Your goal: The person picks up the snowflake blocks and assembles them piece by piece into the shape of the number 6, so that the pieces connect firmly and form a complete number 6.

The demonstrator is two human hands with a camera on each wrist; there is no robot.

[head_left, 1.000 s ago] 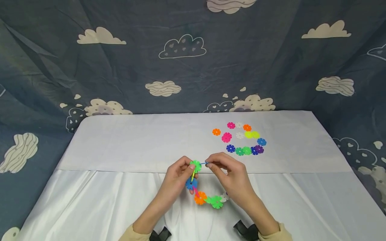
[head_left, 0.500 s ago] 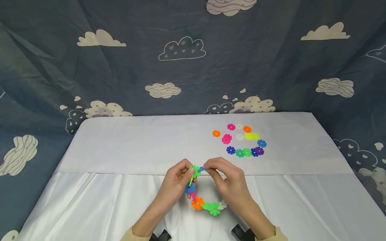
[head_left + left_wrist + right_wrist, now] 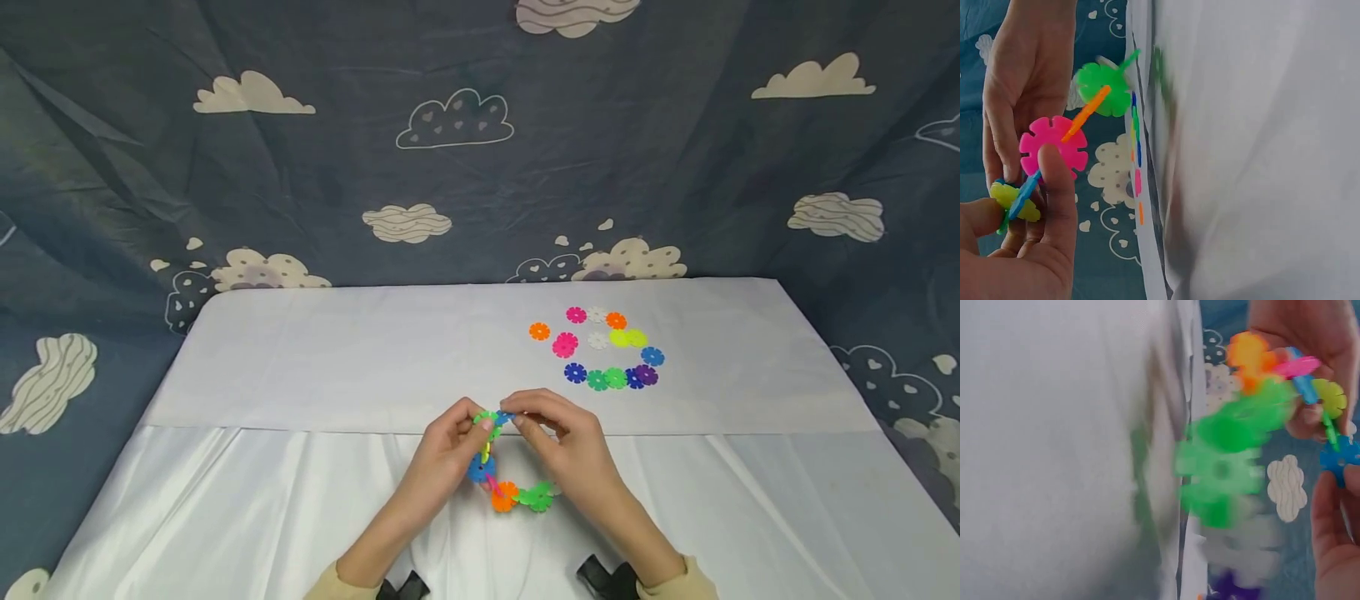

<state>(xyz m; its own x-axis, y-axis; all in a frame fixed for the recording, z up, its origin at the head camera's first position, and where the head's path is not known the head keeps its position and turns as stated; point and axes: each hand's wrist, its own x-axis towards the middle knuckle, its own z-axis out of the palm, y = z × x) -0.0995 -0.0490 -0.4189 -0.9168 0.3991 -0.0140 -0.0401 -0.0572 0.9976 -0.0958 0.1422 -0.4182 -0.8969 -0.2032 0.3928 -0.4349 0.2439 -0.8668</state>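
Observation:
A chain of slotted flower-shaped plastic discs hangs between my hands, with an orange disc (image 3: 505, 497) and a green disc (image 3: 539, 497) at its lower part. My left hand (image 3: 444, 457) pinches the chain near its upper green disc (image 3: 487, 418). My right hand (image 3: 576, 448) holds a blue disc (image 3: 1339, 460) between thumb and fingers. That blue disc meets the green one edge to edge; how deep the slots sit cannot be told. In the left wrist view, a pink disc (image 3: 1054, 147) lies by the left thumb. A blurred purple disc (image 3: 1235, 587) hangs lowest in the right wrist view.
Loose flower discs lie on the white table (image 3: 337, 358) beyond the right hand, among them an orange disc (image 3: 539, 332), a pink disc (image 3: 565, 345) and a purple disc (image 3: 646, 375). A dark cloud-print cloth (image 3: 465, 192) hangs behind the table.
My right hand has drawn nearer the left, bringing the blue disc from slightly apart against the green disc. The blue disc has turned from edge-on. The hanging chain has swung slightly.

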